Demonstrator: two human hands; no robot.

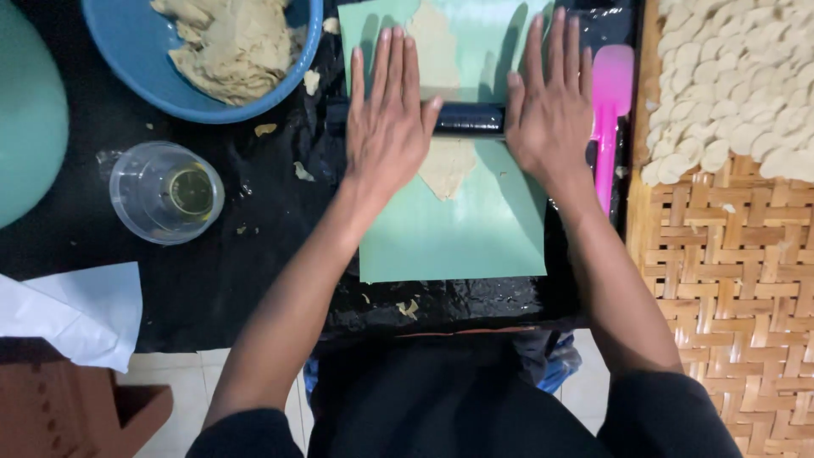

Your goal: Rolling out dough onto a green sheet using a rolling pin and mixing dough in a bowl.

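A dark cylindrical rolling pin (pixel 469 120) lies across a light green mat (pixel 458 229). My left hand (pixel 388 114) presses flat on its left end, fingers spread and pointing away from me. My right hand (pixel 551 106) presses flat on its right end in the same way. A thin strip of beige dough (pixel 447 166) runs under the pin, showing both beyond it and nearer to me. The mat rests on a black plastic sheet (pixel 254 280).
A blue bowl (pixel 153 80) of beige dough sits at the upper left, a clear glass cup (pixel 165 192) below it. A pink spatula (pixel 609 110) lies right of the mat. A woven bamboo tray (pixel 729 280) holds several pale dough discs (pixel 746 76). White paper (pixel 76 314) lies lower left.
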